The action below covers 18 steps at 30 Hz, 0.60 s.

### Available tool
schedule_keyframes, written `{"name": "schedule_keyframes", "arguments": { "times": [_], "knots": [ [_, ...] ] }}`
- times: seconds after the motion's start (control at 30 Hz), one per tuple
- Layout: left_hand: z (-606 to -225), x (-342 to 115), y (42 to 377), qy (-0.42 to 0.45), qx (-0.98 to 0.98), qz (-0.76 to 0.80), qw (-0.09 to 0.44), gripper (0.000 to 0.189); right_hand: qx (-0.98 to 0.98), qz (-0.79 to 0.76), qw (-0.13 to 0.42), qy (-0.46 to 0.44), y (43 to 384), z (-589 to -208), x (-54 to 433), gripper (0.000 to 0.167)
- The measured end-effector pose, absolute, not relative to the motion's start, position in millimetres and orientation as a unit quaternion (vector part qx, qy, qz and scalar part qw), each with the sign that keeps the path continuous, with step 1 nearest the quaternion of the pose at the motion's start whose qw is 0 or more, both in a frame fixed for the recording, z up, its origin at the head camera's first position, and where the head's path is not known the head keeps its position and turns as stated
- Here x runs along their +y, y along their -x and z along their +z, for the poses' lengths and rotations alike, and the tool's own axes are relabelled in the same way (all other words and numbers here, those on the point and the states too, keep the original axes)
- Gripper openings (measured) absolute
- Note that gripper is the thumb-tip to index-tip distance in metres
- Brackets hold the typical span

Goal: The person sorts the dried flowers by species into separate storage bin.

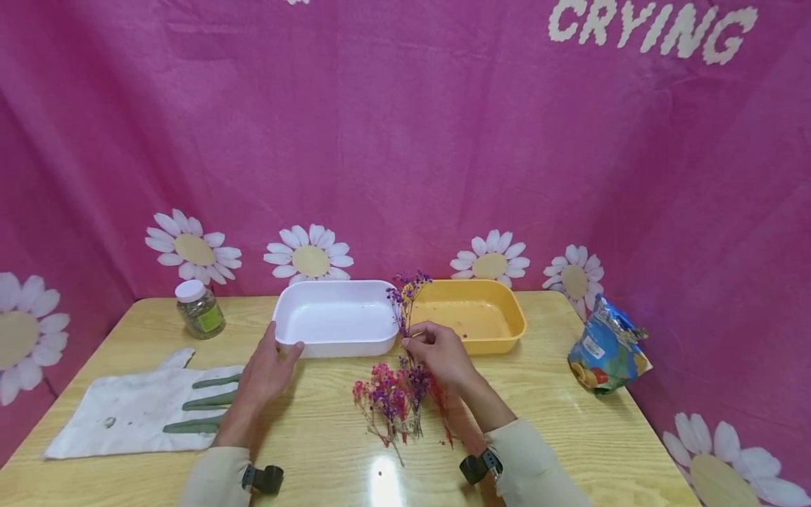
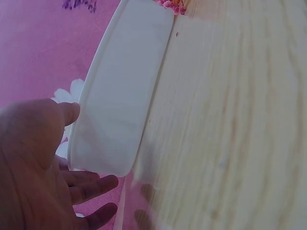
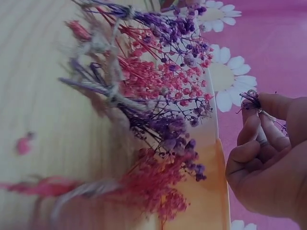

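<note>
My right hand (image 1: 440, 353) pinches the stems of a small bunch of purple dried flowers (image 1: 406, 296), held upright in front of where two basins meet. In the right wrist view, the stem ends (image 3: 250, 100) show between the thumb and fingers. My left hand (image 1: 269, 370) is at the front left corner of the white basin (image 1: 345, 348), its fingers loosely extended; in the left wrist view the thumb (image 2: 72, 113) lies against the rim. Between my forearms, pink and purple dried flower bunches (image 1: 388, 394) tied with twine lie on the table, beside a red bunch (image 1: 441, 401).
A yellow basin (image 1: 491, 346) adjoins the white one on the right. At left are a lidded jar (image 1: 201, 310) and a white cloth glove (image 1: 136, 408) with green fingers. A blue packet (image 1: 605, 348) stands at right. Pink fabric (image 1: 393, 141) hangs behind the table.
</note>
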<state>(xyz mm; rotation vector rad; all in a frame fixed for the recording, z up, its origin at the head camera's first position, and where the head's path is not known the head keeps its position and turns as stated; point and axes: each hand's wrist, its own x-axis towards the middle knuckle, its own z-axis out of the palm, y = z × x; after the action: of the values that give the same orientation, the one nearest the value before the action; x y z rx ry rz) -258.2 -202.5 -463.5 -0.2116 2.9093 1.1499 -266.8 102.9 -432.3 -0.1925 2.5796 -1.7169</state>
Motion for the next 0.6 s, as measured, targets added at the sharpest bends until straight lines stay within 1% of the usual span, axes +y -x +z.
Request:
{"name": "schedule_keyframes", "arguments": {
  "times": [0.13, 0.37, 0.6],
  "knots": [
    [-465.3, -200.8, 257.8, 0.07, 0.928, 0.366, 0.003, 0.081, 0.846, -0.529, 0.012, 0.069, 281.5, -429.1, 92.7, 0.017],
    [-465.7, -200.9, 256.9, 0.074, 0.928, 0.366, 0.012, 0.082, 0.89, -0.45, -0.021, 0.076, 297.9, -422.9, 73.4, 0.017],
    [-465.2, -200.6, 258.0, 0.076, 0.928, 0.364, 0.01, 0.082, 0.909, -0.41, -0.017, 0.075, 314.7, -415.8, 54.9, 0.018]
  ]
}}
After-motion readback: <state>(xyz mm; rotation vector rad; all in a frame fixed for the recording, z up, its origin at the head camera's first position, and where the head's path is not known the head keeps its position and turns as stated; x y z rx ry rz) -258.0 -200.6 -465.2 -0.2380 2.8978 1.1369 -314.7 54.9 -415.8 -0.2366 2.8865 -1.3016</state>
